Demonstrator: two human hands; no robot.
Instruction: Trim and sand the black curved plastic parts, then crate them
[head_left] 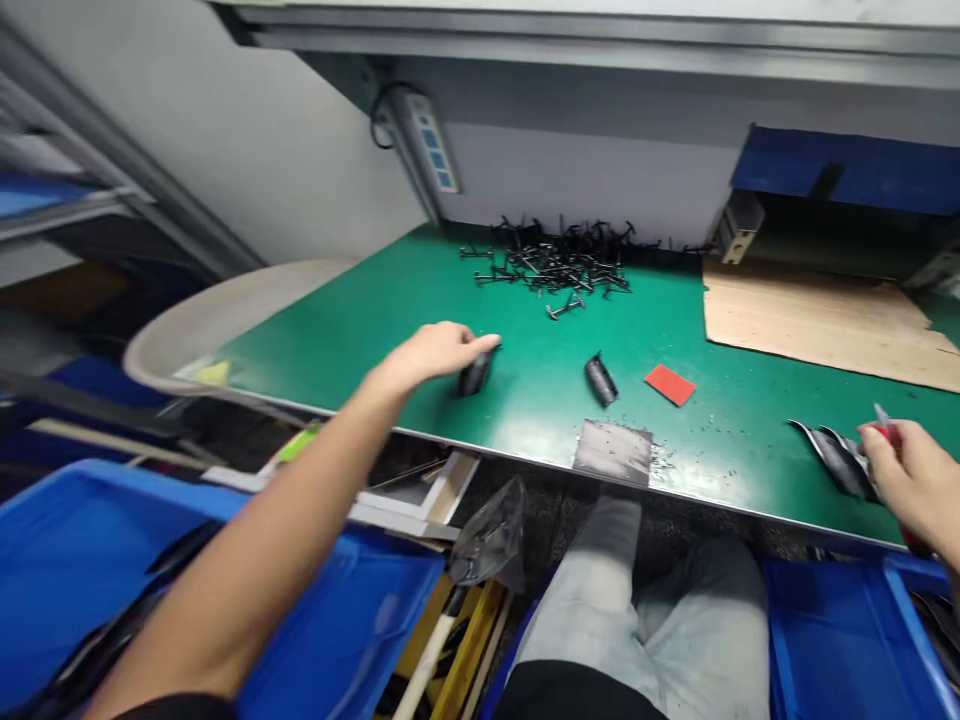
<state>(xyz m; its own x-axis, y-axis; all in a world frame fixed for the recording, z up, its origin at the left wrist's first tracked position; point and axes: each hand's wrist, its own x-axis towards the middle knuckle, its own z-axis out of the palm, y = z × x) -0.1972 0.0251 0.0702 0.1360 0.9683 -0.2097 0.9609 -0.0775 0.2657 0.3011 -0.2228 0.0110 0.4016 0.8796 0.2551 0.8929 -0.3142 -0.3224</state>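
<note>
On the left part of the green table [360,320], my left hand [442,352] is closed on a small black curved part [475,376]. Near the right front edge, my right hand [911,470] is closed round a red-handled tool [891,432] whose pale tip points up. Curved black pieces [836,460] lie just left of that hand, at its fingertips. Between the hands rest another black curved part [601,380], a red rectangle [670,385] and a grey scuffed pad [613,452] at the table edge, with dark crumbs beside it.
A pile of thin black parts [562,258] lies at the back. Cardboard [825,320] covers the back right under a blue panel [847,168]. A power strip [433,142] hangs on the left upright. Blue bins [337,630] [832,640] stand below the front edge.
</note>
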